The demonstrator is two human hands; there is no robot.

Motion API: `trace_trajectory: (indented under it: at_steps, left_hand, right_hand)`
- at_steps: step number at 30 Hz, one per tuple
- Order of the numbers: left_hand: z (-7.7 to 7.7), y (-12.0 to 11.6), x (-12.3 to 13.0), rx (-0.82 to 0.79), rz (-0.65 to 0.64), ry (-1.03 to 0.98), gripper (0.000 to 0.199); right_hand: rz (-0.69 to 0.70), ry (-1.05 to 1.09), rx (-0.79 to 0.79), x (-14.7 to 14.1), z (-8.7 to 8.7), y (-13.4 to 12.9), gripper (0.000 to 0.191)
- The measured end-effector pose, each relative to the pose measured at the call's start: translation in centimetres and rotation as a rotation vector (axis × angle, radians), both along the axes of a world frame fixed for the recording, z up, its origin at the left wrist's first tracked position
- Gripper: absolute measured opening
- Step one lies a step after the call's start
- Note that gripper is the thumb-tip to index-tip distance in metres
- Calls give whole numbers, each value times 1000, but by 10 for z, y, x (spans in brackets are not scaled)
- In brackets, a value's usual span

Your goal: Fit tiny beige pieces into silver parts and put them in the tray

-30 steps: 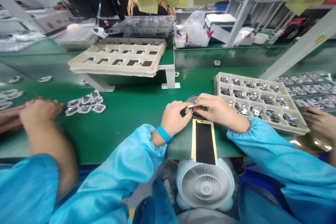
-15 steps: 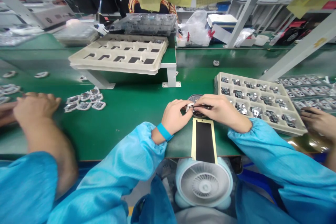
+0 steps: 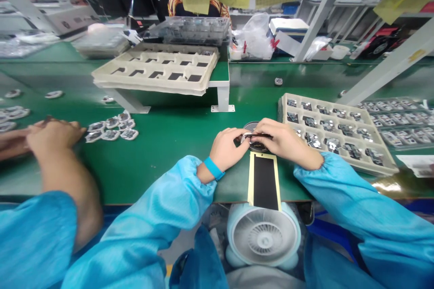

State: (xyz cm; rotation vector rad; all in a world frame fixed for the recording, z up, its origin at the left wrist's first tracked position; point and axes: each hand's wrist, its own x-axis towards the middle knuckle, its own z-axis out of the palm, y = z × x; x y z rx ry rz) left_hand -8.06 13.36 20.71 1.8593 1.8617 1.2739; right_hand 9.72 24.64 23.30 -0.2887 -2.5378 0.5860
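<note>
My left hand (image 3: 228, 148), with a blue wristband, pinches a small white part (image 3: 246, 137) between thumb and fingers. Close beside it, my right hand (image 3: 283, 139) is closed on a thin dark tool (image 3: 260, 135), whose tip reaches the white part. Both hands are over a round dark dish (image 3: 251, 125), partly covered by them. Just below lies a black sheet with a pale yellow border (image 3: 265, 181), at the table's front edge. Fine details of the white part are too small to tell.
A cream tray of metallic parts (image 3: 339, 133) stands at the right. White parts (image 3: 110, 134) lie grouped at the left, near a co-worker's hands (image 3: 54, 134). Behind, a raised shelf holds another tray (image 3: 151, 87). A fan (image 3: 264, 237) sits below the table edge.
The dark tool now lies flatter across the white part, and my right fingers have shifted slightly. The co-worker's hand at the far right has left the view. The left co-worker's hands moved slightly right.
</note>
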Motion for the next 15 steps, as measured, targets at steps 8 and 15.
trace_trajectory:
  at_steps: [8, 15]
  left_hand:
    - [-4, 6, -8, -67, 64, -54, 12]
    - [-15, 27, -86, -108, 366, -116, 19]
  right_hand:
    - [-323, -215, 251, 11, 0, 24, 12]
    - [-302, 30, 119, 33, 14, -2, 13]
